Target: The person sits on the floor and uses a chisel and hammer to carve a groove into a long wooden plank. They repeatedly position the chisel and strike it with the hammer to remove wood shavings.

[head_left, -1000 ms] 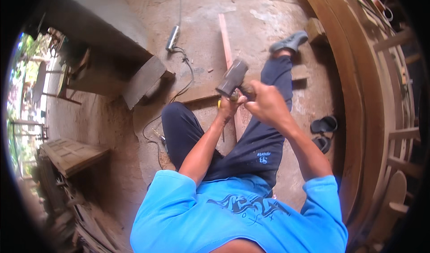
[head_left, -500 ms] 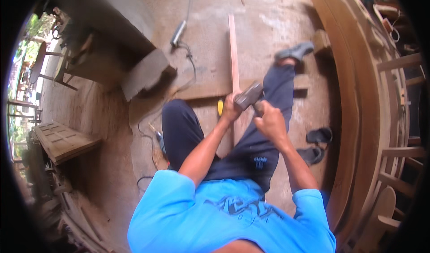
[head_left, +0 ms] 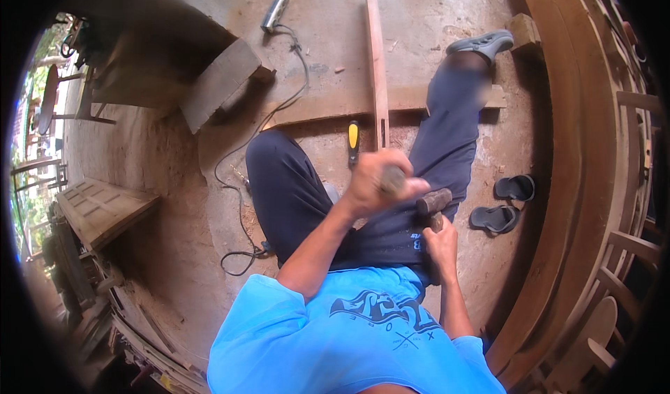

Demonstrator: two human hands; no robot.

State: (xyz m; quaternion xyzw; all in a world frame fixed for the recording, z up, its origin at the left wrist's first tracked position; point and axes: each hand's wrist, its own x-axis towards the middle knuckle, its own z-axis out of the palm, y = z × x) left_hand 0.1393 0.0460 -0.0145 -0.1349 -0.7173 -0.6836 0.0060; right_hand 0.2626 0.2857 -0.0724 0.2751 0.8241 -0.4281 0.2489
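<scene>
My left hand [head_left: 370,191] is raised over my lap, its fingers wrapped round a tool with a thick round-ended handle [head_left: 392,180]; the tool's other end is hidden. Lower on the right, my right hand [head_left: 441,244] grips the short handle of a hammer, whose brownish metal head [head_left: 434,201] is over my right thigh. A long narrow wooden strip [head_left: 377,66] runs away from me between my legs, with a slot cut in its near part. It crosses a flat board [head_left: 314,113] on the floor. Beside the strip lies a yellow-and-black handled tool [head_left: 354,139].
A silver power tool [head_left: 276,10] with a trailing dark cord lies beyond the board. Black sandals [head_left: 495,218] are on the right, near a long thick timber [head_left: 576,150]. At left are a panelled wooden piece [head_left: 105,209] and a large block [head_left: 220,83].
My left hand has come up off the strip, and the round end of its tool now faces up. The hammer has moved down and right, away from the left hand. The view has shifted.
</scene>
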